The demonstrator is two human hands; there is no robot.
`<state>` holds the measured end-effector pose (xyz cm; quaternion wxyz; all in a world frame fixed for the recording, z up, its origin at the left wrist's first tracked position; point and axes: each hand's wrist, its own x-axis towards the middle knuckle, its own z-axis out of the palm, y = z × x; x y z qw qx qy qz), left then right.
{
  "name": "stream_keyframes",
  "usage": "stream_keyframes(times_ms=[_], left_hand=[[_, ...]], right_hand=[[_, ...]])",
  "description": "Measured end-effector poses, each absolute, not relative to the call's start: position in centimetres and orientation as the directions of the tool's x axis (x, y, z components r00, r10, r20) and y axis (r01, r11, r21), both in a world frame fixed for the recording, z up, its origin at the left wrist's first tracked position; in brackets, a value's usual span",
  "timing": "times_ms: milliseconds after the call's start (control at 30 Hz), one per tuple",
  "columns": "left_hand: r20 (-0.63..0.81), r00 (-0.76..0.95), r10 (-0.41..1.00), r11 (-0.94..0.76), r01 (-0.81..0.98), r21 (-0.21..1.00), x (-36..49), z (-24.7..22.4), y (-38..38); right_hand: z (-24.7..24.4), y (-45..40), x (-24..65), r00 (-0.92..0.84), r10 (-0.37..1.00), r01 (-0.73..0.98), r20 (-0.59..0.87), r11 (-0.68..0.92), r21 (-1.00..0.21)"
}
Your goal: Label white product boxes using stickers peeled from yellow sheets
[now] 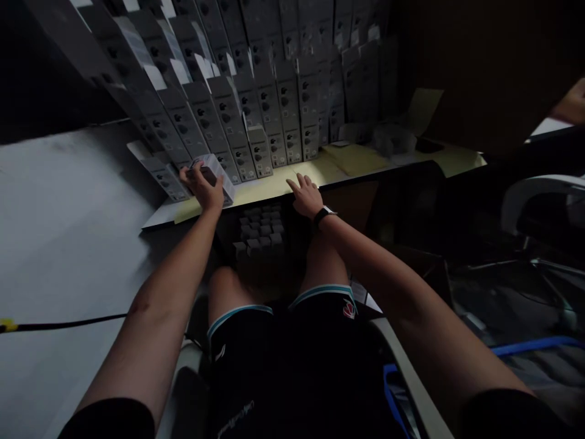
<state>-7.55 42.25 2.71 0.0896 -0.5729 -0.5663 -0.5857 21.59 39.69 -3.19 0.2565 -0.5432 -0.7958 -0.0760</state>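
My left hand [206, 188] is closed around a small printed cardboard box [223, 172] at the left part of the table, its fingers over the near side. Rows of similar grey boxes [237, 135], several with their flaps up, are stacked just behind it. Over the table's front edge, my right hand [307, 194] has its fingers stretched out and apart, with nothing in it. The yellowish tabletop [292, 177] lies beneath its fingertips; whether they touch it I cannot tell. A dark band sits on my right wrist.
On the table to the right are a yellow sheet [356, 158] and a clear plastic container [395, 144]. Under the table stand several small open boxes [260, 228]. A white wall is at the left, with a black cable [68, 323] before it. Part of another person's hand [570, 105] shows at the right edge.
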Motion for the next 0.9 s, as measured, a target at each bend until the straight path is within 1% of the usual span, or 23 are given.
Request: stream_keyframes(times_ms=[67, 133, 233, 300, 367, 433, 500, 567, 600, 633, 667, 700, 733, 767, 800, 833, 867, 900], left_hand=[[0.731, -0.352, 0.584, -0.262, 0.771, 0.58, -7.6, 2.7, 42.4], [0.67, -0.395, 0.629, -0.172, 0.77, 0.615, -7.4, 2.7, 42.3], [0.617, -0.407, 0.673, -0.102, 0.776, 0.623, -6.7, 3.2, 41.8], [0.617, -0.418, 0.667, -0.085, 0.78, 0.62, -5.9, 3.8, 41.3], [0.643, -0.46, 0.612, -0.075, 0.776, 0.626, -4.7, 4.2, 40.2], [0.691, -0.486, 0.535, -0.107, 0.772, 0.626, -3.0, 3.9, 38.3], [0.748, -0.431, 0.505, -0.214, 0.777, 0.592, -0.8, 2.7, 35.4], [0.799, -0.291, 0.527, -0.373, 0.766, 0.524, 1.5, 0.6, 31.7], [0.803, -0.229, 0.551, -0.438, 0.739, 0.511, 2.5, -0.6, 29.6], [0.789, -0.192, 0.584, -0.482, 0.7, 0.527, 3.5, -1.8, 27.5], [0.751, -0.169, 0.638, -0.506, 0.643, 0.575, 4.3, -3.0, 25.4], [0.682, -0.145, 0.717, -0.508, 0.561, 0.653, 4.9, -4.0, 23.4], [0.578, -0.109, 0.809, -0.478, 0.45, 0.754, 5.3, -4.9, 21.4], [0.442, -0.044, 0.896, -0.408, 0.312, 0.858, 5.5, -5.6, 19.6], [0.302, 0.05, 0.952, -0.306, 0.168, 0.937, 5.5, -6.1, 17.9], [0.183, 0.151, 0.971, -0.191, 0.041, 0.981, 5.3, -6.4, 16.3], [0.088, 0.237, 0.967, -0.08, -0.044, 0.996, 5.0, -6.5, 14.9], [0.013, 0.303, 0.953, 0.014, -0.088, 0.996, 4.7, -6.5, 13.6]], right_hand=[[-4.2, 41.4, 20.8, -0.314, 0.817, 0.905, 0.483, 0.412, -0.108], [-5.5, 41.9, 20.8, -0.346, 0.802, 0.894, 0.487, 0.439, -0.087], [-6.6, 41.7, 21.7, -0.306, 0.786, 0.895, 0.536, 0.43, -0.119], [-6.4, 41.2, 22.8, -0.264, 0.773, 0.898, 0.576, 0.415, -0.145], [-5.8, 40.2, 24.2, -0.239, 0.745, 0.894, 0.623, 0.419, -0.159], [-5.3, 38.6, 25.9, -0.195, 0.668, 0.874, 0.718, 0.45, -0.181], [-5.2, 36.3, 27.7, -0.115, 0.535, 0.834, 0.837, 0.51, -0.211], [-5.4, 33.1, 29.3, -0.031, 0.405, 0.768, 0.914, 0.595, -0.238], [-5.5, 31.3, 29.8, 0.006, 0.377, 0.727, 0.926, 0.634, -0.262], [-5.7, 29.3, 30.1, 0.043, 0.377, 0.681, 0.925, 0.666, -0.303], [-5.8, 27.2, 30.2, 0.076, 0.404, 0.625, 0.912, 0.693, -0.36], [-5.9, 25.0, 30.1, 0.094, 0.454, 0.554, 0.886, 0.716, -0.425], [-6.0, 22.9, 29.8, 0.102, 0.51, 0.471, 0.854, 0.732, -0.493], [-6.0, 20.9, 29.3, 0.096, 0.564, 0.38, 0.82, 0.741, -0.554], [-6.0, 19.1, 28.7, 0.096, 0.609, 0.295, 0.787, 0.738, -0.607], [-6.0, 17.6, 28.1, 0.101, 0.643, 0.228, 0.76, 0.728, -0.646], [-6.0, 16.3, 27.4, 0.104, 0.667, 0.175, 0.737, 0.718, -0.674], [-6.1, 15.4, 26.8, 0.105, 0.681, 0.142, 0.724, 0.711, -0.689]])
